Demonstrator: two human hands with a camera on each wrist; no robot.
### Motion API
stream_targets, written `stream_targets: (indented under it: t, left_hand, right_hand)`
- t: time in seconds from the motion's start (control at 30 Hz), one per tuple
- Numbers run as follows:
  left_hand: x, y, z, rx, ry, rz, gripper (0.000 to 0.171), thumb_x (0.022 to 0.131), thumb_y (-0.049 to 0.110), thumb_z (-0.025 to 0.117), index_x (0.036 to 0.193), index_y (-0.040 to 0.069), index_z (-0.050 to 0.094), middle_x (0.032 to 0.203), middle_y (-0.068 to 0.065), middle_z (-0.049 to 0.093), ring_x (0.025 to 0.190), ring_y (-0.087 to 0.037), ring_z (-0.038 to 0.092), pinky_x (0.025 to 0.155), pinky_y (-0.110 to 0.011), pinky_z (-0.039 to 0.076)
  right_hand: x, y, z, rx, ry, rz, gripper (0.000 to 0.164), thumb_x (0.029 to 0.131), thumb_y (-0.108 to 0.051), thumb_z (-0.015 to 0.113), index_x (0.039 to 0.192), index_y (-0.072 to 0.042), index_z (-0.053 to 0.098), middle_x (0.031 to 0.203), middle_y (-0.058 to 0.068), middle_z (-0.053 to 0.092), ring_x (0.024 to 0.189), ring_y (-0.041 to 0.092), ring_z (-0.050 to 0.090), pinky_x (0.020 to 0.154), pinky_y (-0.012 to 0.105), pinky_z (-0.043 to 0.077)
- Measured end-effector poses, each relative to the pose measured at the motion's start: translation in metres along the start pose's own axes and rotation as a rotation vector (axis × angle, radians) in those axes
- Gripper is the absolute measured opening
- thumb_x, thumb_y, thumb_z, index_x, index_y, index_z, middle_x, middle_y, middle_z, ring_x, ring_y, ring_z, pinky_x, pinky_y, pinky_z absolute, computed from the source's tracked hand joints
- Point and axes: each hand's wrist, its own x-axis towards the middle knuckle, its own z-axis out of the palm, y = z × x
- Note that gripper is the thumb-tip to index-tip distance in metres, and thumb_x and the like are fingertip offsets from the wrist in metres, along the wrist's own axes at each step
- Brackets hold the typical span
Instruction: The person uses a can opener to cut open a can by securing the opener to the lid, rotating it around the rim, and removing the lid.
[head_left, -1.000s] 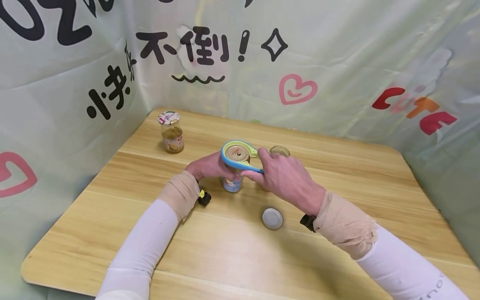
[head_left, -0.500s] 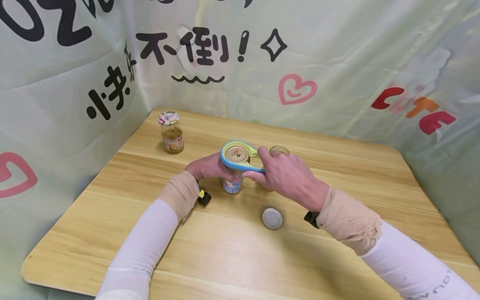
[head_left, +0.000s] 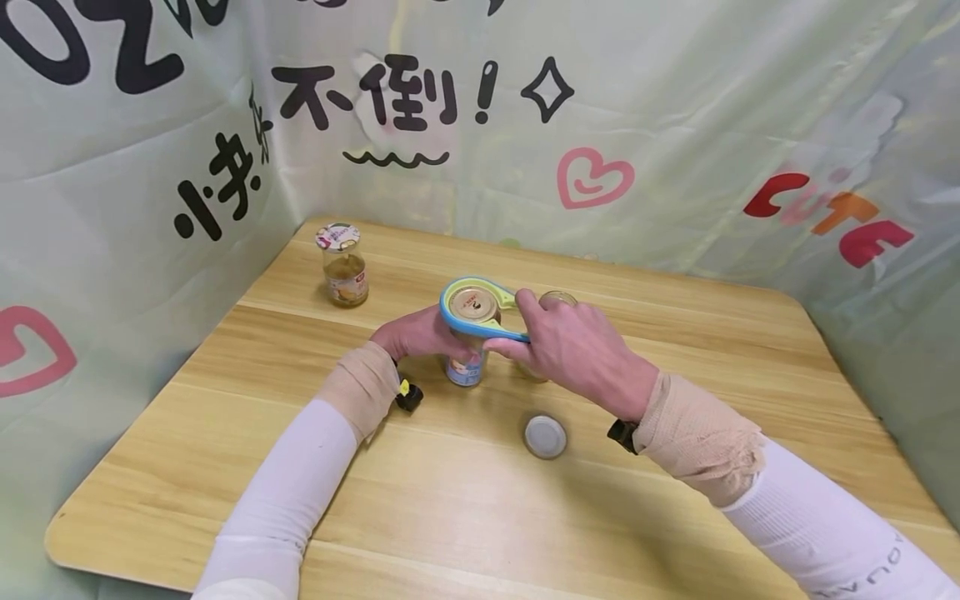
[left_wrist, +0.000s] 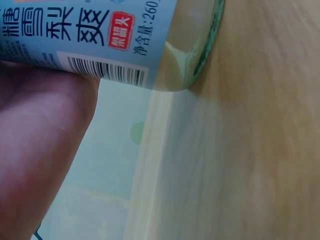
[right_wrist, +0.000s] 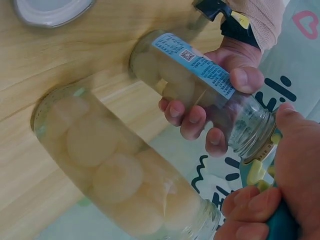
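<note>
My left hand [head_left: 420, 333] wraps around a glass jar of canned fruit [head_left: 463, 372] with a blue label, standing upright on the table. Around its gold lid [head_left: 474, 305] sits the loop of a blue and light green jar opener [head_left: 480, 332]. The opener's handles are gripped by my right hand [head_left: 581, 346], at the right of the jar. In the right wrist view, the left fingers [right_wrist: 190, 125] curl about the glass, and the lid is mostly hidden by the opener and right hand. The left wrist view shows the label's barcode [left_wrist: 107, 71] close up.
Behind my right hand stands a second, lidless jar [right_wrist: 115, 155] holding pale round fruit. A loose silver lid [head_left: 545, 437] lies on the wooden table [head_left: 420, 517]. At the back left is another jar [head_left: 345, 279] with a patterned lid. Printed cloth [head_left: 675, 150] surrounds the table.
My right hand and forearm have shifted slightly, and the opener is tilted a little differently around the lid. The left hand stays in place on the jar.
</note>
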Motion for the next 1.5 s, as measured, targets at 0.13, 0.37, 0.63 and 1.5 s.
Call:
stream_targets:
  t: [0.13, 0.37, 0.63, 1.5]
  left_hand:
    - [0.001, -0.001, 0.001, 0.0, 0.003, -0.002, 0.077, 0.071, 0.008, 0.08, 0.137, 0.008, 0.04, 0.133, -0.012, 0.049, 0.121, -0.025, 0.046, 0.107, -0.044, 0.032]
    - [0.002, -0.003, 0.001, -0.007, 0.014, -0.004, 0.081, 0.071, 0.006, 0.08, 0.14, 0.012, 0.037, 0.136, -0.009, 0.047, 0.125, -0.024, 0.043, 0.109, -0.045, 0.03]
    - [0.006, -0.004, 0.001, 0.003, -0.022, -0.009, 0.064, 0.074, 0.004, 0.077, 0.132, 0.01, 0.049, 0.121, -0.01, 0.06, 0.115, -0.027, 0.052, 0.104, -0.042, 0.036]
    - [0.01, -0.005, 0.004, 0.047, 0.071, -0.007, 0.051, 0.073, 0.007, 0.071, 0.121, 0.009, 0.054, 0.116, -0.008, 0.062, 0.106, -0.023, 0.057, 0.097, -0.039, 0.044]
  right_hand:
    - [-0.002, 0.001, -0.002, 0.012, -0.009, 0.013, 0.06, 0.087, -0.066, 0.051, 0.089, -0.006, 0.045, 0.059, 0.0, 0.04, 0.044, 0.015, 0.041, 0.036, 0.03, 0.039]
    - [-0.006, 0.002, -0.007, 0.068, -0.015, 0.05, 0.057, 0.088, -0.064, 0.052, 0.087, -0.008, 0.041, 0.057, -0.002, 0.04, 0.041, 0.014, 0.039, 0.035, 0.027, 0.035]
    - [-0.017, 0.001, -0.012, 0.103, 0.028, 0.101, 0.06, 0.087, -0.068, 0.05, 0.084, -0.009, 0.041, 0.051, -0.002, 0.033, 0.037, 0.014, 0.032, 0.034, 0.025, 0.028]
    - [-0.063, -0.006, -0.012, 0.139, -0.024, 0.159, 0.056, 0.086, -0.059, 0.06, 0.099, -0.007, 0.046, 0.048, -0.005, 0.032, 0.036, 0.01, 0.031, 0.033, 0.024, 0.026]
